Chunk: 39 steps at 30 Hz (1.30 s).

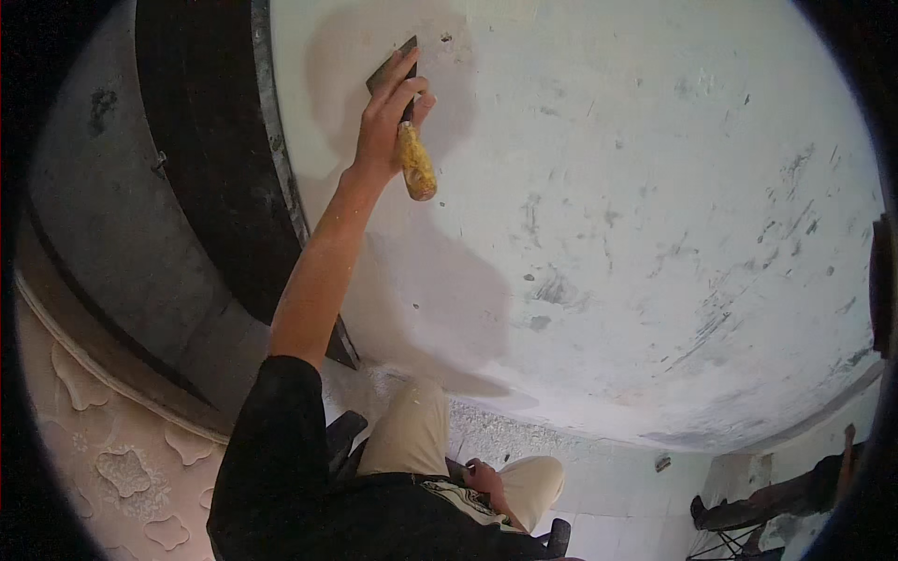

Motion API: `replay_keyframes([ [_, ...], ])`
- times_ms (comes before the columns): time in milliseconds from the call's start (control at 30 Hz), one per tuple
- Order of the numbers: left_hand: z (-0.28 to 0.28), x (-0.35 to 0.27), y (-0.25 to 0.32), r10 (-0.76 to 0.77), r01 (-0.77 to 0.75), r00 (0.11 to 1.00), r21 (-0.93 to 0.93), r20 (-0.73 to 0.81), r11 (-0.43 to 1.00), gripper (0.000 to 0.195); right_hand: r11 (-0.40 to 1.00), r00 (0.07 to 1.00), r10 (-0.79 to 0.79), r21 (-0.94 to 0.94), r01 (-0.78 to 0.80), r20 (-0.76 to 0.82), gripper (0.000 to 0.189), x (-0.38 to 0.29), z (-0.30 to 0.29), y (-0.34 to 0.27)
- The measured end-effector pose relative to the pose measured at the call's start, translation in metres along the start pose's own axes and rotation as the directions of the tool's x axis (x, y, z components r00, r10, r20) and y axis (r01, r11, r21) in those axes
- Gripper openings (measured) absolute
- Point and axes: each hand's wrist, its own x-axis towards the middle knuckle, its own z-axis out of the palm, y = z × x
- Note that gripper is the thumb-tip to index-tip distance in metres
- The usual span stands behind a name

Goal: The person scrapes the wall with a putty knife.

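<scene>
My left hand [393, 105] is raised to the upper part of a white wall [596, 161], gripping a putty knife [418, 163] with a worn yellow handle. Its fingers lie along the dark blade [387, 69], which is held at or very close to the wall; contact cannot be made out. The handle end points down, past the wrist. Low down, between my knees, my right hand [484, 477] is closed around a dark object [457, 470] that is mostly hidden. Grey scuffs and small pits mark the wall.
A dark upright panel [203, 154] borders the wall on the left. Below it lies a quilted mattress [126, 477]. White crumbs [491, 424] litter the floor at the wall's foot. Black chair arms [344, 429] flank me. Another person [793, 494] is at far right near a thin-legged stool [729, 547].
</scene>
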Motion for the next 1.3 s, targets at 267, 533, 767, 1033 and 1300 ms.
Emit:
replay_keyframes([
  [267, 0.007, 0.005, 0.004, -0.01, 0.012, 0.999, 0.051, -0.04, 0.999, 0.019, 1.0, 1.0, 0.001, -0.008, -0.001, -0.005, 0.039, 0.002, 0.002, 0.002],
  [533, 0.012, -0.005, 0.007, -0.052, 0.058, 0.992, 0.046, -0.115, 0.997, 0.014, 0.999, 0.996, -0.028, -0.032, 0.025, -0.084, 0.036, -0.003, 0.001, -0.004],
  [767, 0.017, 0.006, 0.008, -0.051, 0.057, 0.986, 0.034, -0.156, 0.998, 0.013, 0.998, 0.998, -0.037, -0.057, 0.034, -0.057, 0.038, -0.004, 0.001, -0.004],
  [1033, 0.015, 0.009, 0.011, -0.082, 0.089, 0.983, 0.034, -0.162, 0.995, 0.014, 0.998, 0.999, 0.002, -0.06, -0.004, -0.04, 0.038, 0.002, 0.007, 0.003],
  [1300, 0.014, 0.006, 0.01, -0.073, 0.079, 0.982, 0.029, -0.175, 0.996, 0.013, 1.0, 1.0, 0.007, -0.007, -0.007, 0.003, 0.041, 0.002, 0.002, 0.0],
])
